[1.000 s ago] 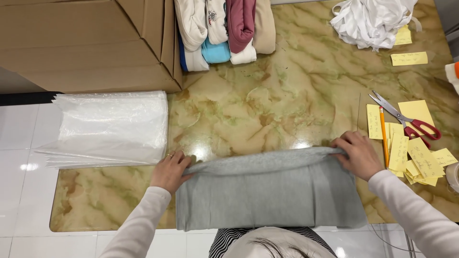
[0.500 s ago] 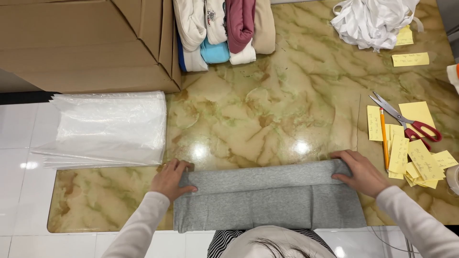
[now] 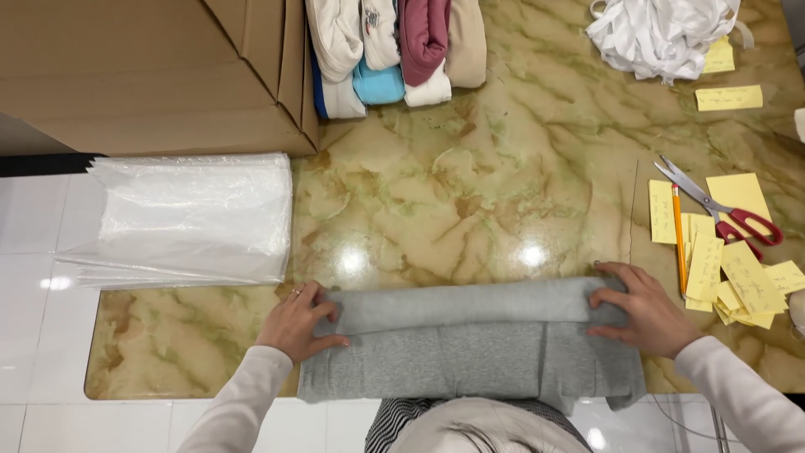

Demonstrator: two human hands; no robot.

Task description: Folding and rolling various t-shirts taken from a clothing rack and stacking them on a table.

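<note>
Your left hand (image 3: 295, 323) and right hand (image 3: 641, 306) reach forward, fingers curled and clamped on opposite ends of the grey garment's (image 3: 470, 344) rolled fold.

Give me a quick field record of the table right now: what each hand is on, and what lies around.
left hand: gripping the left end of the rolled edge of the grey garment
right hand: gripping the right end of the same roll
garment state: far edge rolled toward the person, rest flat on the marble table
left of table: stack of clear plastic bags, cardboard box behind it
far edge: rolled clothes, white fabric pile
right side: red-handled scissors, pencil, yellow notes
</note>
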